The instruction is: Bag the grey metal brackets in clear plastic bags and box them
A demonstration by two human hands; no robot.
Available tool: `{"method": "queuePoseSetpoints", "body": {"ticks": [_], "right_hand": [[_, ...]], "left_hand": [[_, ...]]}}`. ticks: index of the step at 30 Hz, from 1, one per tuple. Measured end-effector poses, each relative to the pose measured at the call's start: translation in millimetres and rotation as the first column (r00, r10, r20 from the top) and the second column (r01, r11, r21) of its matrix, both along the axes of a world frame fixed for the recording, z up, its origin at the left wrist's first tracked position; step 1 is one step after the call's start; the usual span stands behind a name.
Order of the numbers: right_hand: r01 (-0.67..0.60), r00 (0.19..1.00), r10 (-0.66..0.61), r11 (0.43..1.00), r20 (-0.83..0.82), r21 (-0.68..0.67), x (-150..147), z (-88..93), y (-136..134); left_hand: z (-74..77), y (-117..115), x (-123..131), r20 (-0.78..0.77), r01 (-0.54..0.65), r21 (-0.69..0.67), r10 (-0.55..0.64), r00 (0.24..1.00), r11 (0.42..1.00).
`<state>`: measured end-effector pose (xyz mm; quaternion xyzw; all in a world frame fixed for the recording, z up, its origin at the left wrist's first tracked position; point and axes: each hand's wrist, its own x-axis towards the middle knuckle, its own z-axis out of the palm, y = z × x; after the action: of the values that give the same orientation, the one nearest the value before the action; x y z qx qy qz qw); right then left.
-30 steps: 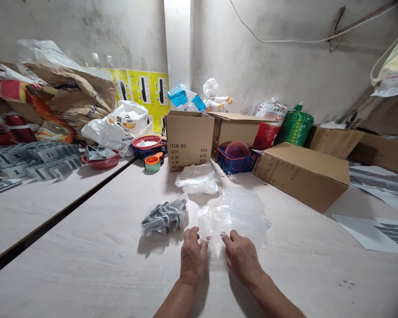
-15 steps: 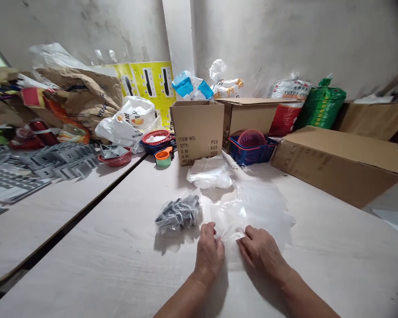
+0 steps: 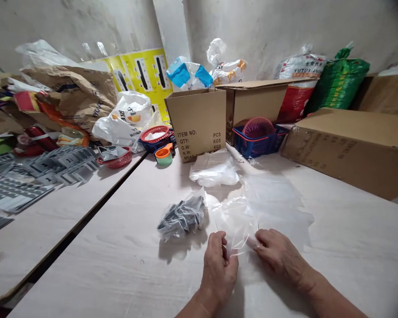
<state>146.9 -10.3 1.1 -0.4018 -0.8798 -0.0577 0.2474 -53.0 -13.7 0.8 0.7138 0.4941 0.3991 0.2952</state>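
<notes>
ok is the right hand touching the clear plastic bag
Touching: the head view shows the right hand with its fingers pressed on the edge of the clear plastic bag.

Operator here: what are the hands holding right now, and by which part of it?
The left hand and right hand both pinch the near edge of a clear plastic bag. Whether that edge is its mouth cannot be told.

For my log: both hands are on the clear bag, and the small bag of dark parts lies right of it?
No: the small bag of dark parts lies left of the clear bag, as the head view shows. The left hand and right hand are on it.
</notes>
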Motion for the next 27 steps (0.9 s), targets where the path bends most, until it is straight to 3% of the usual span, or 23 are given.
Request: {"method": "queuePoseSetpoints", "body": {"ticks": [11,18,27], "right_hand": [[-0.064,0.997,0.067,0.996,0.043,-0.068,-2,10.8,-7],[-0.153,0.988,0.153,0.985,-0.002,0.075,2,1.5,-12],[-0.074,0.997,0.076,0.988,-0.009,0.134,5,3.3,-15]], "left_hand": [[-3.4,8,-4,-0.063,-0.07,0.091,0.076,0.995,0.993],[-1.8,7,-5,-0.07,-0.177,0.124,0.187,0.98,0.976],[-5.6,4,-6,-0.06,-0.219,0.144,0.229,0.972,0.965]]}}
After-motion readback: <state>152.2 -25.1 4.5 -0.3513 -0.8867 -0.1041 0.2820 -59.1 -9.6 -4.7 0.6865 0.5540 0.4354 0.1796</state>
